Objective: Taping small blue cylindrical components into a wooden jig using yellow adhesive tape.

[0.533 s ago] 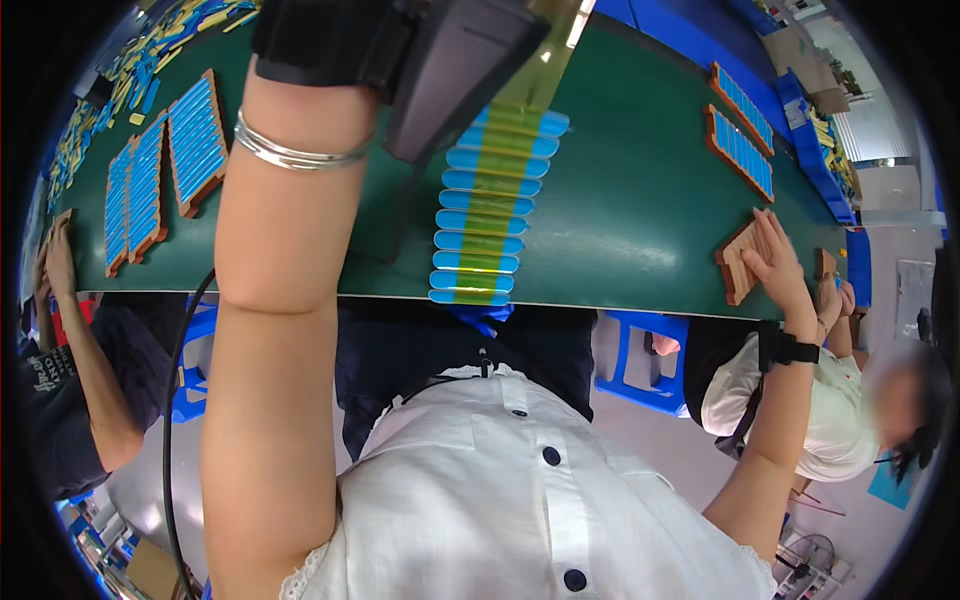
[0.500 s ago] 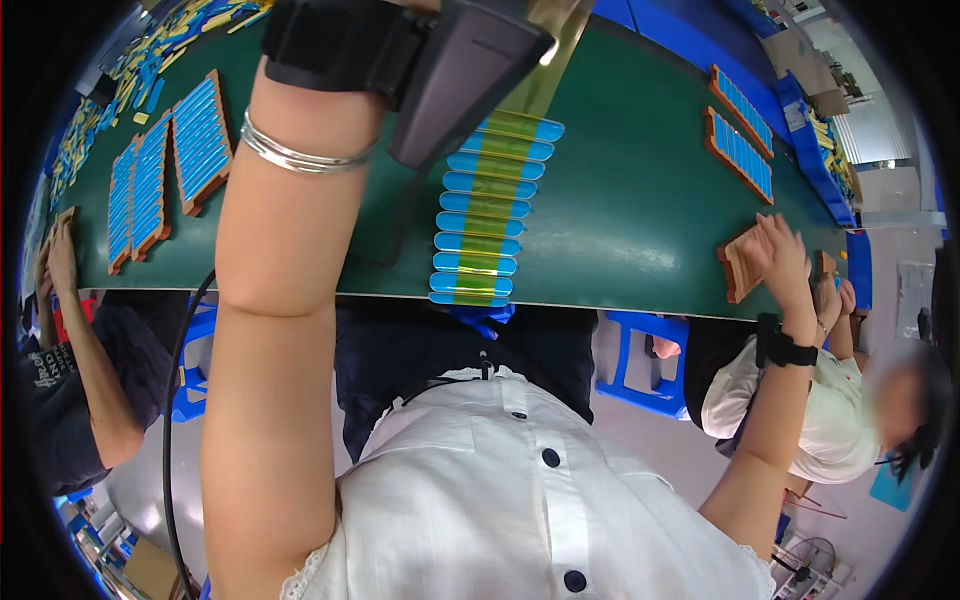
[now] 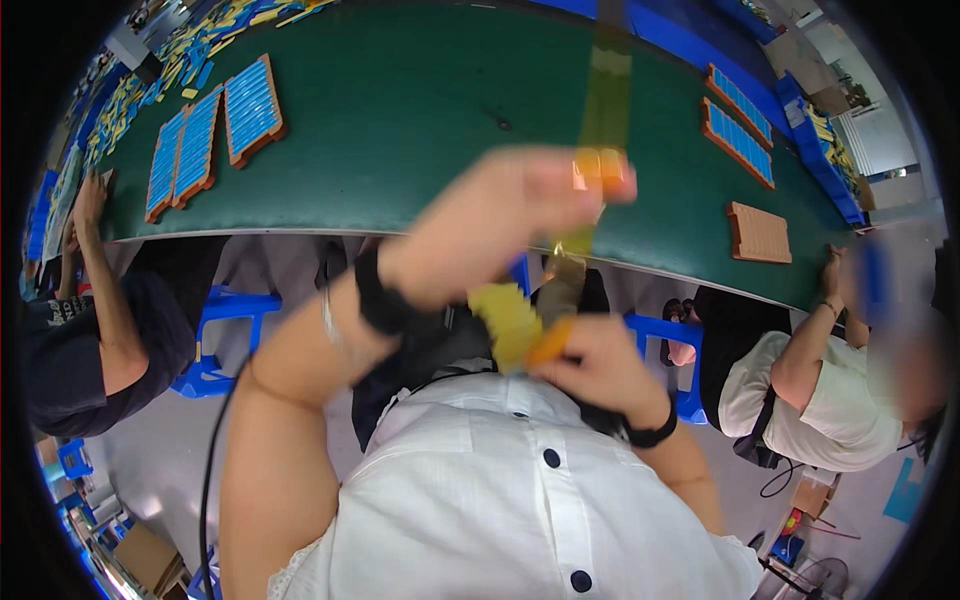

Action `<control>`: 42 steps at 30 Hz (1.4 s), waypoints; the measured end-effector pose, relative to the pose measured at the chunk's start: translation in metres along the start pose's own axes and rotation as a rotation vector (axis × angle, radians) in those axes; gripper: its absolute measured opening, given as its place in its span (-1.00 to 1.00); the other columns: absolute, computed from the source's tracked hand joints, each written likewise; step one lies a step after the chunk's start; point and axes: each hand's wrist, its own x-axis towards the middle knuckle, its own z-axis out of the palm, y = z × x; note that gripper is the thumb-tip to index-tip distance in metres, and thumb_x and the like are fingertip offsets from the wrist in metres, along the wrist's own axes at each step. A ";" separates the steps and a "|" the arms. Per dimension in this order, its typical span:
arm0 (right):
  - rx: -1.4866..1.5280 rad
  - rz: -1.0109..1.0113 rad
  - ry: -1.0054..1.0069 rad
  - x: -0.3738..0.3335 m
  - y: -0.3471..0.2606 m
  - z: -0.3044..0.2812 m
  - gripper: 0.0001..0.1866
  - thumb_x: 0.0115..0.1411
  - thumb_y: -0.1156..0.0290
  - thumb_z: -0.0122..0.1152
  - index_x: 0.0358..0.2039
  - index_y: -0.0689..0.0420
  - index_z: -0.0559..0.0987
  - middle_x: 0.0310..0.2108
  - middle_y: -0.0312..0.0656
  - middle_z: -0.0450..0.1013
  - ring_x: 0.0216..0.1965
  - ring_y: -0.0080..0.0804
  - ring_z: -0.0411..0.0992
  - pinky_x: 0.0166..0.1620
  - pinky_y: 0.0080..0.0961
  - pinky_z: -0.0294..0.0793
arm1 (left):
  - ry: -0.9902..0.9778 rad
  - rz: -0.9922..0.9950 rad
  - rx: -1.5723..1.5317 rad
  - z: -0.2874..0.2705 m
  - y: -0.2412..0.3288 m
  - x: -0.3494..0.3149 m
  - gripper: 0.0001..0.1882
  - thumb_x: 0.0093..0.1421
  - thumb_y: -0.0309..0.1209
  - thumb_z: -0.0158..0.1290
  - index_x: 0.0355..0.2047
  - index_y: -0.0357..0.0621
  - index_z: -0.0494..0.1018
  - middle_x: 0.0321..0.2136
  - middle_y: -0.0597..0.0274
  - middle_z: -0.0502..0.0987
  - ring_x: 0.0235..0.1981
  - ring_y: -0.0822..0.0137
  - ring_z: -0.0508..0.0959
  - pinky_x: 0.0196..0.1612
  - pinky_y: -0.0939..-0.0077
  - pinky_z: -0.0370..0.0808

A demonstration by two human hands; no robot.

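From the head camera, my left hand (image 3: 500,225) is raised in front of my chest, forearm slanting up from the lower left, its grip pinched shut on the upper part of a yellow strip (image 3: 600,175). My right hand (image 3: 600,365) sits lower, close to my white shirt (image 3: 500,500), fingers closed on the strip's lower end. The strip hangs blurred between them, over the near edge of the green table (image 3: 420,110). Trays (image 3: 250,105) lie well apart, toward the far left.
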 end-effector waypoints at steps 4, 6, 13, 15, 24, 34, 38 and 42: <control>0.152 0.049 0.105 -0.044 0.013 0.023 -0.84 -0.03 0.54 0.38 -0.36 0.12 0.68 -0.42 -0.18 0.58 -0.41 -0.23 0.53 -0.32 -0.43 0.50 | -0.197 -0.005 -0.353 0.011 -0.011 -0.032 -0.25 0.25 0.11 0.04 0.28 -0.15 0.30 0.26 -0.09 0.31 0.24 0.09 0.37 0.26 0.10 0.26; 0.156 0.063 0.150 -0.048 0.007 0.019 -0.84 -0.02 0.55 0.37 -0.36 0.11 0.68 -0.43 -0.18 0.58 -0.41 -0.24 0.52 -0.33 -0.43 0.49 | -0.195 -0.136 -0.753 -0.008 0.012 0.000 -0.20 0.22 0.23 -0.02 0.24 -0.14 0.36 0.26 -0.13 0.30 0.23 0.06 0.38 0.25 0.10 0.29; 0.266 0.179 0.113 -0.009 -0.027 -0.011 -0.14 0.05 0.38 0.41 0.33 0.17 0.20 -0.27 -0.07 0.60 -0.34 -0.14 0.54 -0.20 -0.41 0.50 | -0.526 0.148 -0.627 -0.036 0.124 0.122 -0.13 0.24 0.32 -0.21 0.04 -0.38 0.34 -0.09 0.06 0.53 -0.08 0.13 0.52 0.19 -0.08 0.22; 0.254 0.261 0.127 0.002 -0.030 -0.033 0.05 0.01 0.32 0.47 0.40 0.19 0.02 -0.17 -0.04 0.59 -0.23 -0.14 0.55 -0.05 -0.44 0.49 | -0.538 0.329 -0.380 -0.034 0.160 0.121 -0.23 0.30 0.23 -0.20 -0.01 -0.37 0.36 -0.10 0.08 0.53 -0.09 0.17 0.52 0.16 0.04 0.29; -1.369 0.320 0.453 0.078 0.085 -0.260 0.10 -0.30 0.50 0.47 0.32 -0.22 0.17 0.14 -0.17 0.38 0.18 -0.04 0.34 0.22 0.24 0.17 | -0.569 0.441 -0.276 -0.059 0.154 0.172 -0.29 0.33 0.17 -0.20 -0.03 -0.37 0.38 -0.11 0.09 0.53 -0.09 0.19 0.53 0.13 0.10 0.33; -0.926 0.438 0.014 0.165 0.108 -0.304 0.00 -0.27 0.44 0.33 0.30 -0.18 0.22 0.00 -0.14 0.49 -0.05 -0.06 0.49 0.27 -0.23 0.22 | -0.456 0.460 -0.279 -0.099 0.134 0.171 -0.30 0.34 0.15 -0.20 -0.03 -0.37 0.38 -0.10 0.09 0.53 -0.09 0.20 0.53 0.13 0.12 0.34; -0.901 0.322 0.128 0.221 0.104 -0.260 0.01 -0.20 0.02 0.32 0.30 0.08 0.25 -0.06 0.17 0.52 -0.07 0.06 0.53 -0.03 -0.23 0.48 | -0.422 0.464 -0.272 -0.109 0.131 0.161 -0.31 0.34 0.15 -0.20 -0.03 -0.37 0.38 -0.10 0.09 0.53 -0.09 0.20 0.53 0.12 0.13 0.34; -0.809 0.564 0.016 0.272 0.063 -0.196 -0.47 0.04 -0.02 0.34 -0.10 0.10 0.59 -0.34 -0.20 0.58 -0.29 -0.41 0.57 -0.35 -0.51 0.52 | -0.372 0.464 -0.254 -0.118 0.129 0.142 -0.31 0.34 0.14 -0.20 -0.04 -0.37 0.38 -0.10 0.08 0.53 -0.09 0.20 0.53 0.12 0.14 0.34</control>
